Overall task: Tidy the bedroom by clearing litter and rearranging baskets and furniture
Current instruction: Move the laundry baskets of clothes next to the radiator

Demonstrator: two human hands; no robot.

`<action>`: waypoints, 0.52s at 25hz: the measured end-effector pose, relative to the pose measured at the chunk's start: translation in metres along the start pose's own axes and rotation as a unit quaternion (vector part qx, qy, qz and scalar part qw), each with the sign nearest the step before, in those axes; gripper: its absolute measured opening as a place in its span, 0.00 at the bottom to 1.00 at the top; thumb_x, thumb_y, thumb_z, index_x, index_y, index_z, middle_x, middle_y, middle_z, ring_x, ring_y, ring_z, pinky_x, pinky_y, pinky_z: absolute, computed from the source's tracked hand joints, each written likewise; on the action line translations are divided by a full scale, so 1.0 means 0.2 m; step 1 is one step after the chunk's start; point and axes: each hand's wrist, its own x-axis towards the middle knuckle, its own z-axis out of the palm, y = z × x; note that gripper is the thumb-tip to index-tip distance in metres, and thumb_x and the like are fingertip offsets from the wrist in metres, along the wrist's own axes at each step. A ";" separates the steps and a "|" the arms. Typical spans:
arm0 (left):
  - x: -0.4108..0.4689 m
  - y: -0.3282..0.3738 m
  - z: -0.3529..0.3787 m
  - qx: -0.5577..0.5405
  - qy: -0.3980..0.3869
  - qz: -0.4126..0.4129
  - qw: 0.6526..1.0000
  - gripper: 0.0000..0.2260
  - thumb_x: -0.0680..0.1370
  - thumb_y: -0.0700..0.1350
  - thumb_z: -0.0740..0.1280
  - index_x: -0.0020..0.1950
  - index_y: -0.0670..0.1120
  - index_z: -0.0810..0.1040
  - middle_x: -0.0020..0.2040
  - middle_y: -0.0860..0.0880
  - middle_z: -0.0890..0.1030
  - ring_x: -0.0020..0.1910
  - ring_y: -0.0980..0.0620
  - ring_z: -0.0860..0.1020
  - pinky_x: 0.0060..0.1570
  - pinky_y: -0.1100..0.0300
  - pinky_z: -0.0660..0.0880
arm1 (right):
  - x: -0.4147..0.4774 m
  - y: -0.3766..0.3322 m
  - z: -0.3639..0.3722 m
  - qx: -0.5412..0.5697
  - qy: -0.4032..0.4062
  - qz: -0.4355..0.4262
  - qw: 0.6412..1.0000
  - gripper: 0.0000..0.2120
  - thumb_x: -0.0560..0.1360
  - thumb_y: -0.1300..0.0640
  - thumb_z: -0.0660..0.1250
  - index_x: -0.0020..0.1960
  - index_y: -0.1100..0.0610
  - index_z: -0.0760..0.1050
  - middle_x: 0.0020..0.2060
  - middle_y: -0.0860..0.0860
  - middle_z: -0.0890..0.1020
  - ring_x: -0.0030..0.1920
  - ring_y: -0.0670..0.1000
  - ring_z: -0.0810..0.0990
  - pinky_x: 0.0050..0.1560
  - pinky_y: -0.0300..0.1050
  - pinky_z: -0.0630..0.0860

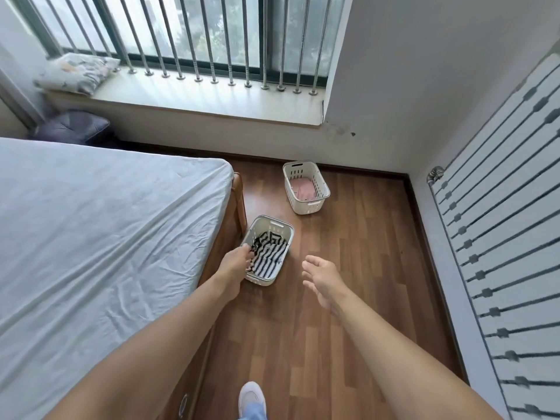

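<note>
Two white plastic baskets with slotted walls and cut-out handles stand on the brown wooden floor (pixel 348 298). The nearer basket (pixel 286 230) sits just beside the corner of the bed (pixel 106 222) and holds a crumpled black-and-white striped cloth (pixel 269 253). The farther basket (pixel 306 207) stands well apart from it, closer to the wall under the window sill (pixel 212 98), with a pink cloth (pixel 303 189) lying flat in its bottom. The left hand (pixel 236 265) reaches to the near left rim of the nearer basket, its fingertips over the edge by the striped cloth; whether they grip the rim cannot be told. The right hand (pixel 321 277) hangs over bare floor to the right of that basket, fingers spread and relaxed, holding nothing. A patterned pillow (pixel 75 72) lies on the sill's left end
</note>
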 end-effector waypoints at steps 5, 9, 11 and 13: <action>0.37 0.08 0.01 -0.011 0.023 -0.028 0.999 0.11 0.83 0.48 0.52 0.46 0.51 0.71 0.40 0.54 0.72 0.36 0.60 0.67 0.35 0.66 0.60 | 0.36 -0.07 0.04 0.004 0.002 0.029 1.000 0.23 0.80 0.63 0.60 0.73 0.64 0.62 0.66 0.59 0.73 0.68 0.59 0.71 0.69 0.53 0.68; 0.66 0.12 0.08 -0.008 0.041 -0.049 0.998 0.17 0.83 0.49 0.52 0.68 0.46 0.70 0.58 0.49 0.77 0.52 0.54 0.73 0.50 0.61 0.66 | 0.69 -0.11 0.02 -0.003 -0.005 0.042 0.999 0.22 0.80 0.62 0.60 0.73 0.64 0.62 0.63 0.59 0.74 0.68 0.59 0.71 0.69 0.53 0.68; 0.85 0.13 0.15 -0.004 0.044 -0.073 0.996 0.20 0.83 0.49 0.52 0.73 0.43 0.65 0.70 0.46 0.71 0.66 0.49 0.70 0.58 0.59 0.62 | 0.92 -0.13 -0.01 -0.005 -0.013 0.059 0.998 0.23 0.80 0.62 0.60 0.73 0.64 0.62 0.60 0.57 0.74 0.67 0.58 0.71 0.69 0.52 0.68; 1.04 0.13 0.20 0.000 0.045 -0.078 0.996 0.20 0.83 0.49 0.51 0.74 0.43 0.63 0.72 0.46 0.68 0.71 0.48 0.66 0.62 0.58 0.62 | 1.14 -0.13 -0.03 -0.016 -0.021 0.065 0.998 0.23 0.80 0.62 0.59 0.74 0.64 0.62 0.65 0.58 0.73 0.67 0.57 0.71 0.69 0.52 0.68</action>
